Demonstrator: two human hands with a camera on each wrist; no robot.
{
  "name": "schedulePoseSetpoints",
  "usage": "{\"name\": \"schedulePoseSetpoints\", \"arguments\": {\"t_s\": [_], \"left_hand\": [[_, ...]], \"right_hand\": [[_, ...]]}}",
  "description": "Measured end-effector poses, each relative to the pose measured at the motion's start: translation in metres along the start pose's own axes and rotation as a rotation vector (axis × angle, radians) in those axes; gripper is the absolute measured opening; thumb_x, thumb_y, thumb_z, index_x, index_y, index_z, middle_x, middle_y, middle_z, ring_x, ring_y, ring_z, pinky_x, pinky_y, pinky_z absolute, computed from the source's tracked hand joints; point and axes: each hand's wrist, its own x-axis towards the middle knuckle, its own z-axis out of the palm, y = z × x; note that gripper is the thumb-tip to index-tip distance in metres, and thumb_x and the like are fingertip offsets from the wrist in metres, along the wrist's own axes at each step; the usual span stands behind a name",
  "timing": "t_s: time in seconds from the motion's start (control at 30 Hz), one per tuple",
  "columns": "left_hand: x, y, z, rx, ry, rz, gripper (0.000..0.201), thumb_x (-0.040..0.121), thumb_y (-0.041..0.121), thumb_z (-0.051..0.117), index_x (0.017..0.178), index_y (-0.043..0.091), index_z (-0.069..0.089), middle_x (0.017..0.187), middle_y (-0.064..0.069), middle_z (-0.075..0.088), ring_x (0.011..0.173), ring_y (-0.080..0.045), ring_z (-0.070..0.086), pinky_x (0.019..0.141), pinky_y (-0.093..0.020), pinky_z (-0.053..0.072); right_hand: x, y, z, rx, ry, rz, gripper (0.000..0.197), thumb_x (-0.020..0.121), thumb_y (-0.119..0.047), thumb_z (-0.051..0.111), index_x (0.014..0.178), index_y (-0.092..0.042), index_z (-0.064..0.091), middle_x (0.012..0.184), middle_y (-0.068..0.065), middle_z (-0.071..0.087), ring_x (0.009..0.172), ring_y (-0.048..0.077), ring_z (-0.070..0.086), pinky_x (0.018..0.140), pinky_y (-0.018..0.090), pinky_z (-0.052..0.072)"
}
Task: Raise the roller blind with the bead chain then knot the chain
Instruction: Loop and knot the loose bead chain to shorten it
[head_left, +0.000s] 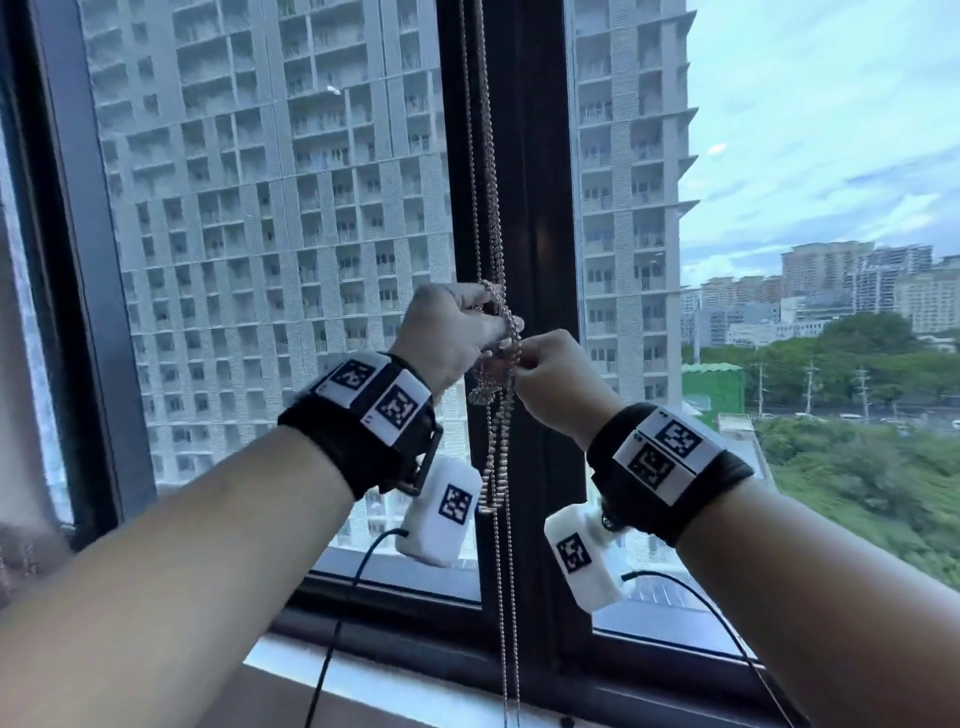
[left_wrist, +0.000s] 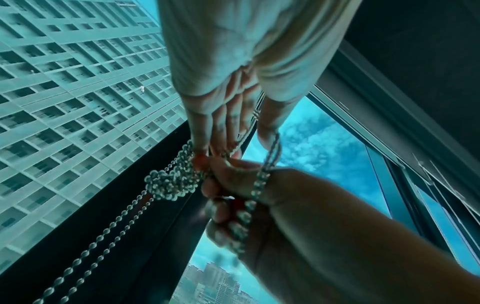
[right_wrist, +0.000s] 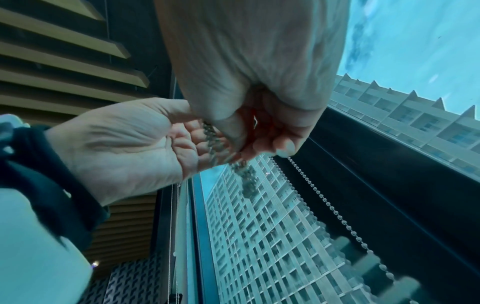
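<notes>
The silver bead chain (head_left: 487, 156) hangs in several strands in front of the dark window mullion (head_left: 535, 208). My left hand (head_left: 480, 312) holds a loop of it, with strands draped over the fingers (left_wrist: 223, 123) and the thumb. Just below and to the right, my right hand (head_left: 511, 364) pinches the chain between thumb and fingers (right_wrist: 283, 147). A tangled clump of beads (left_wrist: 168, 185) hangs right under the two hands, also visible as a clump of beads (head_left: 482, 395). Loose strands (head_left: 506, 571) drop on toward the sill. The blind itself is out of the head view.
Window glass (head_left: 285, 234) lies left and right of the mullion, with a white sill (head_left: 415, 691) below. Wooden slats (right_wrist: 64, 61) hang at the left in the right wrist view. Black cables (head_left: 343, 613) trail from both wrist cameras.
</notes>
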Motion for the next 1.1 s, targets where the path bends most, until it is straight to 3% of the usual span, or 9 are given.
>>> {"name": "schedulePoseSetpoints", "arguments": {"t_s": [0.1,0.23,0.33,0.47,0.57,0.7,0.83,0.93,1.1], "left_hand": [[-0.001,-0.003,0.004,0.070,0.064,0.028,0.007,0.074,0.001,0.071,0.078,0.000,0.065,0.083,-0.021,0.071,0.075,-0.035,0.069,0.068,-0.052,0.058],[-0.003,-0.009,0.006,0.042,0.069,-0.025,0.018,0.083,0.003,0.062,0.065,0.005,0.063,0.071,-0.015,0.064,0.064,-0.026,0.061,0.061,-0.044,0.058],[-0.003,-0.017,0.003,-0.070,0.037,-0.116,0.012,0.084,0.008,0.064,0.073,0.004,0.067,0.068,-0.009,0.065,0.058,-0.021,0.063,0.043,-0.024,0.047],[-0.004,-0.025,-0.007,-0.179,-0.057,-0.199,0.012,0.084,0.006,0.057,0.073,0.005,0.063,0.069,-0.009,0.065,0.058,-0.025,0.065,0.061,-0.040,0.054],[-0.010,-0.026,-0.013,-0.314,-0.132,-0.264,0.022,0.090,-0.005,0.039,0.099,-0.006,0.060,0.087,-0.024,0.065,0.077,-0.042,0.069,0.065,-0.044,0.059],[-0.017,-0.028,-0.012,-0.346,-0.202,-0.273,0.027,0.089,-0.003,0.056,0.116,-0.001,0.061,0.105,-0.031,0.068,0.080,-0.042,0.072,0.064,-0.046,0.061],[-0.017,-0.025,-0.012,-0.301,-0.243,-0.252,0.024,0.079,0.006,0.072,0.102,0.000,0.067,0.100,-0.026,0.072,0.083,-0.037,0.071,0.062,-0.041,0.061],[-0.019,-0.031,-0.011,-0.234,-0.164,-0.194,0.014,0.078,0.006,0.072,0.090,-0.001,0.067,0.086,-0.021,0.069,0.069,-0.027,0.066,0.053,-0.031,0.055],[-0.025,-0.047,-0.009,-0.149,-0.044,-0.087,0.030,0.078,0.023,0.076,0.083,-0.005,0.067,0.072,-0.010,0.066,0.062,-0.022,0.063,0.061,-0.037,0.058]], "right_hand": [[-0.004,-0.010,-0.001,0.347,-0.109,0.113,0.030,0.097,-0.012,0.046,0.080,0.001,0.067,0.067,0.011,0.062,0.052,0.016,0.049,0.048,0.029,0.040],[-0.010,-0.018,-0.006,0.616,-0.265,0.258,0.036,0.093,-0.038,0.045,0.094,-0.007,0.062,0.075,0.014,0.066,0.053,0.018,0.053,0.053,0.029,0.042],[-0.009,-0.017,-0.013,0.554,-0.227,0.234,0.028,0.087,-0.031,0.067,0.094,-0.004,0.070,0.086,0.015,0.066,0.060,0.014,0.050,0.053,0.026,0.041],[-0.009,-0.017,-0.022,0.194,-0.175,0.144,0.020,0.084,-0.020,0.075,0.086,0.000,0.076,0.065,0.006,0.061,0.057,0.011,0.049,0.056,0.024,0.043],[-0.006,-0.021,-0.026,-0.214,-0.047,0.030,0.023,0.088,-0.028,0.072,0.078,-0.009,0.078,0.047,-0.002,0.048,0.040,0.006,0.036,0.042,0.018,0.033],[0.000,-0.028,-0.021,-0.102,0.051,0.031,0.021,0.091,-0.019,0.067,0.075,-0.008,0.074,0.055,0.003,0.059,0.045,0.008,0.049,0.045,0.020,0.045],[0.004,-0.042,-0.011,0.390,-0.080,0.179,0.021,0.090,-0.005,0.056,0.089,0.013,0.067,0.086,0.023,0.066,0.077,0.029,0.059,0.077,0.046,0.056],[0.004,-0.042,-0.008,0.248,-0.103,0.064,0.020,0.086,-0.013,0.067,0.088,0.006,0.074,0.085,0.026,0.072,0.073,0.026,0.062,0.072,0.043,0.056],[0.003,-0.025,-0.006,-0.095,0.028,-0.073,0.017,0.087,-0.012,0.068,0.071,-0.015,0.074,0.059,-0.004,0.065,0.048,0.002,0.050,0.048,0.018,0.041]]}}
